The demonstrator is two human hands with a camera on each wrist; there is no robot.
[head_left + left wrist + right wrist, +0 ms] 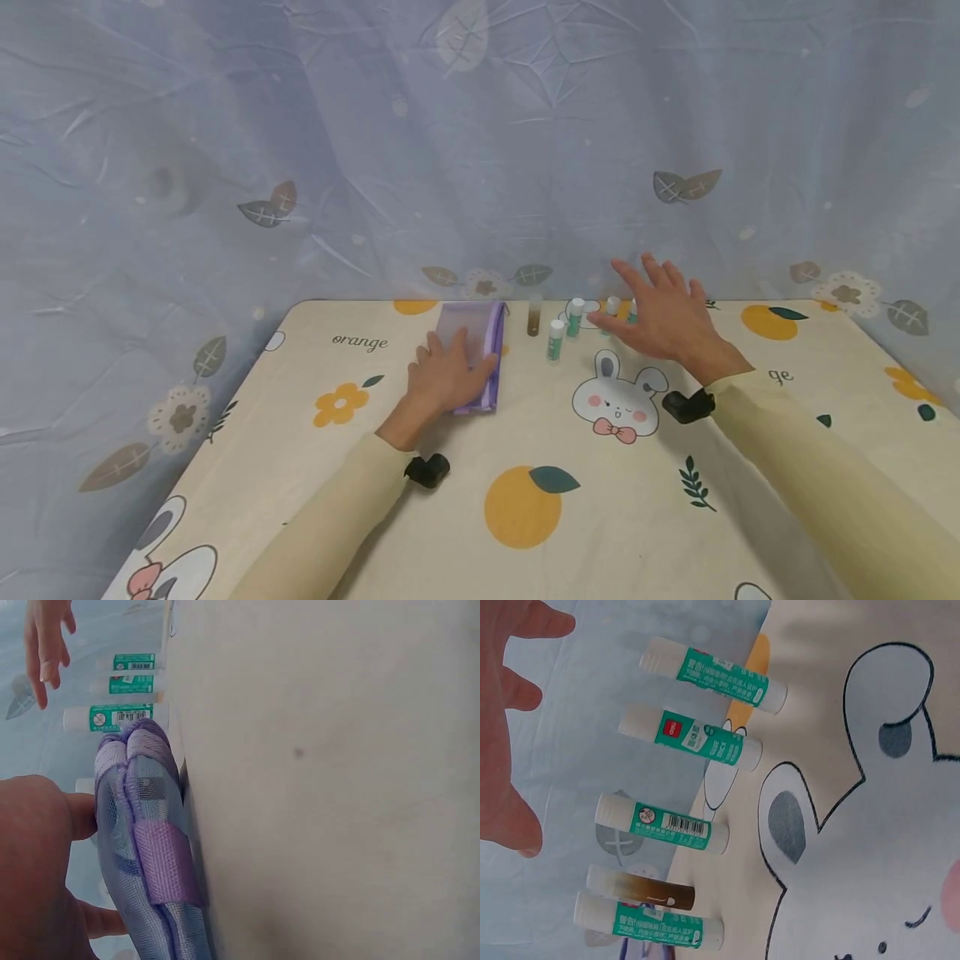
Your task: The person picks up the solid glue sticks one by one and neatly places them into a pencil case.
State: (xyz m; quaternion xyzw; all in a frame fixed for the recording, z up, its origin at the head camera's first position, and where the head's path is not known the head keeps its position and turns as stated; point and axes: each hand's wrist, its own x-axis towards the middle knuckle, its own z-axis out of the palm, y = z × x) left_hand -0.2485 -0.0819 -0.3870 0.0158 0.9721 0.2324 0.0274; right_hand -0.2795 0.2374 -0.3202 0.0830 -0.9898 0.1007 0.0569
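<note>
On the far left hung a pale blue-grey curtain (45, 300), which ran on behind the cream tablecloth (262, 475). An orange flower print (341, 405) lay between eight and nine o'clock from the left hand (448, 375). That hand rested on a lilac mesh pouch (480, 337), its fingers loosely spread over it rather than curled around it. A black wrist device (427, 472) sat at six o'clock from the hand. The pouch lay near the tablecloth's far edge, its purple-trimmed side at three o'clock; the left wrist view showed a lilac tab (165, 862) on it.

At two o'clock from the pouch, a slim brown vial (533, 320) stood upright, its upper part pale. Between four and five o'clock from the vial stood the nearest glue stick (555, 342), white-capped with a green label. A second glue stick (575, 319) stood between one and two o'clock from that one. The third glue stick (690, 737) and the fourth glue stick (714, 675) continued the line towards three o'clock, both upright and partly covered by a hand in the head view. At four o'clock from the nearest stick was a printed rabbit face (617, 400).

The right hand (663, 321) hovered beside the last sticks, fingers and thumb wide apart, holding nothing.
</note>
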